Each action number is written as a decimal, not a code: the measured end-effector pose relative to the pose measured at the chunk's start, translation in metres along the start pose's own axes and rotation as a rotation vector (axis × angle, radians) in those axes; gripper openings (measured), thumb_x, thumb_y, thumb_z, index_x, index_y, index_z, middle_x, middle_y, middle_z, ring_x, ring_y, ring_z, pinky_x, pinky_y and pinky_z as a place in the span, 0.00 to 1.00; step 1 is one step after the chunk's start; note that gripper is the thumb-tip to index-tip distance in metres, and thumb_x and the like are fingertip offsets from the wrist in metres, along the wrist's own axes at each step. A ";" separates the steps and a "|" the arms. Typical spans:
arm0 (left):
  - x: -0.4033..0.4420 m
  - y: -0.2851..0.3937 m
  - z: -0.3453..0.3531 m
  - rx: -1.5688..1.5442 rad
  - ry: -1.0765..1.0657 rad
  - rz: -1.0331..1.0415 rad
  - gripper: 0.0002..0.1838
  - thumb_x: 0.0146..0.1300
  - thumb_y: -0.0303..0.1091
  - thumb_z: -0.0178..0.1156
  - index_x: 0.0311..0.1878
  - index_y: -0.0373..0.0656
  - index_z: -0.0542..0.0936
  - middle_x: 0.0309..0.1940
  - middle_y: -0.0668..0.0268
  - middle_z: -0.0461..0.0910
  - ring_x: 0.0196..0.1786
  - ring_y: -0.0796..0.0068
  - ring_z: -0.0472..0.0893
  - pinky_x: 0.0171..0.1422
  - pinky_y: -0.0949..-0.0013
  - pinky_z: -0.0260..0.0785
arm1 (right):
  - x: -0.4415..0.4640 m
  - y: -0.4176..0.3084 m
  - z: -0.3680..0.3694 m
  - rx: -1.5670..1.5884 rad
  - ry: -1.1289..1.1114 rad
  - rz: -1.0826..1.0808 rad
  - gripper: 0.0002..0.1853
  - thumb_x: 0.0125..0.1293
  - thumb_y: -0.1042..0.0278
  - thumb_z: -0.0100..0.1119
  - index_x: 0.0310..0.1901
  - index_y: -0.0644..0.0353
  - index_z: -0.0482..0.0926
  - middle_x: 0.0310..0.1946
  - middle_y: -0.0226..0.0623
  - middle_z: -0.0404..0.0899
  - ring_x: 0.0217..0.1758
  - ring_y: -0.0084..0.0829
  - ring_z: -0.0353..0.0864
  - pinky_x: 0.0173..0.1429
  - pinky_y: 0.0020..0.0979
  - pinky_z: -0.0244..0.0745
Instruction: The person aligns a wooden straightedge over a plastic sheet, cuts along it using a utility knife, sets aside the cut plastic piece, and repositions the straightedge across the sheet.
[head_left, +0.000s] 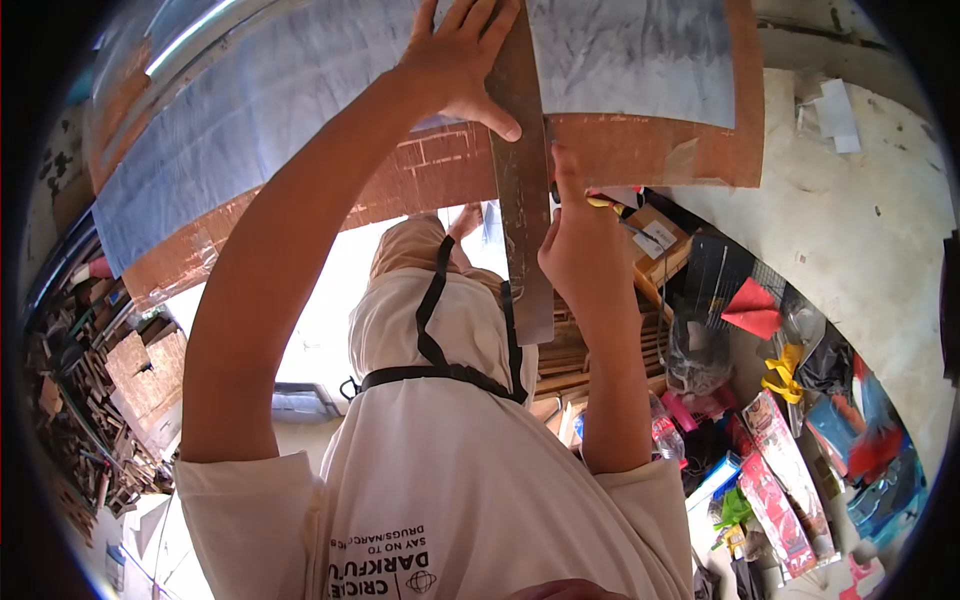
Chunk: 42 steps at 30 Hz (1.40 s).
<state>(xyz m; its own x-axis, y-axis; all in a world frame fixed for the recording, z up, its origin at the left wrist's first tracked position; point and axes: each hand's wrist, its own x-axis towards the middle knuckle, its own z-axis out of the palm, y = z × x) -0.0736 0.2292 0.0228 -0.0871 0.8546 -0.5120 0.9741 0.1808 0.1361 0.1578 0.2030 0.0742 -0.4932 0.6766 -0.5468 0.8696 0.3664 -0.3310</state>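
My left hand (465, 65) lies spread over the upper part of a long flat dark strip (524, 215), its thumb pressing on the strip's surface. The strip crosses a large brown board (650, 150) partly covered with a bluish-grey sheet (630, 60), and its lower end sticks out past the board's near edge towards my body. Close against the strip's right edge is my right hand (588, 240), its index finger stretched along that edge and the other fingers curled. A small dark thing shows by these fingers; what it is cannot be made out.
Scrap wood pieces (100, 400) are piled at the lower left. At the right are a cardboard box (655, 250), a red item (752, 308), yellow gloves or cloth (785, 372) and mixed packages. A pale curved surface (860, 220) fills the far right.
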 end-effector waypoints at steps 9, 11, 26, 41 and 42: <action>0.006 -0.002 0.026 0.073 0.215 -0.010 0.83 0.32 0.82 0.72 0.85 0.43 0.44 0.86 0.54 0.36 0.88 0.56 0.34 0.85 0.32 0.30 | 0.030 0.002 -0.037 0.164 0.262 -0.241 0.35 0.69 0.78 0.54 0.78 0.51 0.62 0.41 0.61 0.83 0.41 0.57 0.84 0.47 0.52 0.77; 0.005 -0.003 0.024 0.058 0.198 -0.003 0.83 0.33 0.82 0.72 0.85 0.43 0.44 0.87 0.54 0.36 0.88 0.56 0.34 0.85 0.32 0.30 | 0.056 -0.003 -0.030 0.105 0.356 -0.303 0.34 0.70 0.76 0.54 0.78 0.51 0.63 0.32 0.55 0.83 0.32 0.54 0.84 0.42 0.50 0.77; 0.003 -0.005 0.020 -0.024 0.185 0.020 0.81 0.34 0.80 0.73 0.85 0.44 0.45 0.87 0.56 0.37 0.88 0.56 0.34 0.86 0.33 0.29 | 0.078 -0.028 -0.022 0.060 0.189 -0.200 0.36 0.69 0.77 0.55 0.79 0.49 0.60 0.25 0.52 0.81 0.28 0.53 0.84 0.36 0.50 0.76; -0.001 -0.005 -0.003 -0.023 0.011 0.027 0.85 0.35 0.80 0.73 0.84 0.36 0.38 0.85 0.45 0.30 0.87 0.46 0.31 0.85 0.34 0.30 | 0.081 -0.040 -0.038 -0.107 0.098 -0.063 0.40 0.62 0.74 0.59 0.77 0.45 0.62 0.34 0.56 0.86 0.44 0.59 0.87 0.50 0.56 0.80; -0.006 -0.005 0.004 0.001 0.210 0.059 0.85 0.36 0.81 0.73 0.84 0.36 0.38 0.85 0.45 0.30 0.87 0.46 0.31 0.85 0.34 0.28 | 0.078 -0.042 -0.043 -0.093 0.064 -0.041 0.41 0.60 0.74 0.60 0.77 0.46 0.63 0.36 0.55 0.87 0.45 0.58 0.88 0.52 0.53 0.81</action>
<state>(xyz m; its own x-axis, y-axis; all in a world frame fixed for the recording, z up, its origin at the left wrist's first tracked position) -0.0766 0.2212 0.0218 -0.0711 0.9465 -0.3148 0.9790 0.1266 0.1595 0.0838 0.2683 0.0783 -0.5287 0.6980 -0.4829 0.8485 0.4506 -0.2777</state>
